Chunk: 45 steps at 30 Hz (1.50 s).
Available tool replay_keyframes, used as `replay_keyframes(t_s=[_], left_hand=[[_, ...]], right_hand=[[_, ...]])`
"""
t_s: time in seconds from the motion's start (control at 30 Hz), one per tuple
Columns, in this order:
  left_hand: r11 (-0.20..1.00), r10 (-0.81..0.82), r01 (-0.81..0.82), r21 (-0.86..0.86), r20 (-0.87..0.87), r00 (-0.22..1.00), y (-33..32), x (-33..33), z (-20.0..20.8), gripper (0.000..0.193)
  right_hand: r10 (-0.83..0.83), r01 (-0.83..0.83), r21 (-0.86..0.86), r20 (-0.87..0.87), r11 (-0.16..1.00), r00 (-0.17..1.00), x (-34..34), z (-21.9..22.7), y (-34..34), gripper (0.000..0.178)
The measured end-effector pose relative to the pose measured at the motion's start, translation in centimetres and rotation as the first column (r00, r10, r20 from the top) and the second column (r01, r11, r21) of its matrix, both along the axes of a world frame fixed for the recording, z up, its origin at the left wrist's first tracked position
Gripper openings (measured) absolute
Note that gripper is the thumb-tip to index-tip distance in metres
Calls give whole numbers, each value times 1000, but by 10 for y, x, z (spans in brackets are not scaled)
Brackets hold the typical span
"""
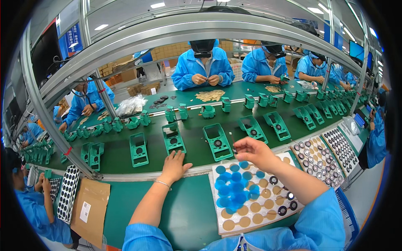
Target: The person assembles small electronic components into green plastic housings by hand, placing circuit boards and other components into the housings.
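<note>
My left hand [175,166] lies with its fingers stretched out at the near end of a green plastic housing [171,134] on the conveyor belt. A round dark part sits inside that housing. My right hand [254,151] is raised above the belt's near edge, finger and thumb pinched on a small dark part with a thin wire [231,137]. Its exact kind is too small to tell. Another green housing [217,154] stands just left of that hand. Below it lies a white sheet [213,184] bearing tan discs [257,218], blue film discs [225,191] and a few black rings [282,210].
More green housings [277,126] line the dark green belt [115,152]. Trays of round parts [314,161] stand at right; cardboard [90,205] and a sheet of black discs [69,192] at left. A metal frame [180,35] crosses overhead. Co-workers in blue [203,67] sit opposite.
</note>
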<state>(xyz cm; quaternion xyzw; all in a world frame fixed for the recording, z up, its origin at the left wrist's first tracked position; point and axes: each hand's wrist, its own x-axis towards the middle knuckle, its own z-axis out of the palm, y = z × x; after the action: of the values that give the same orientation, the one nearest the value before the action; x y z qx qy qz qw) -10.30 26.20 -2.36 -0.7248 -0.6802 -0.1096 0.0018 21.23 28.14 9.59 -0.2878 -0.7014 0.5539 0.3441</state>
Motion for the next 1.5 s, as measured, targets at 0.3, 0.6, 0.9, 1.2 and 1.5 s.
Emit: replay_keyframes(t_s=[0.3,0.6,0.9,1.2,1.5], left_hand=[[981,-166,163,107,18,986,-37,24,-3,33],[988,-150,149,37,18,989,-38,26,-2,35],[983,-176,174,63,40,984,-35,30,-4,37],[984,-174,174,28,10,985,-35,33,-1,39],[980,-196,193,43,82,977,-22,37,4,34]], right_hand=[[-58,-137,618,284,775,957,-147,-57,73,25],[-146,-367,754,516,545,844,-203,-95,102,21],[-225,-397,832,503,387,835,-202,-107,109,10],[-288,-470,838,539,277,791,-197,-116,103,19],[-237,-318,782,501,535,833,-165,-84,113,25]])
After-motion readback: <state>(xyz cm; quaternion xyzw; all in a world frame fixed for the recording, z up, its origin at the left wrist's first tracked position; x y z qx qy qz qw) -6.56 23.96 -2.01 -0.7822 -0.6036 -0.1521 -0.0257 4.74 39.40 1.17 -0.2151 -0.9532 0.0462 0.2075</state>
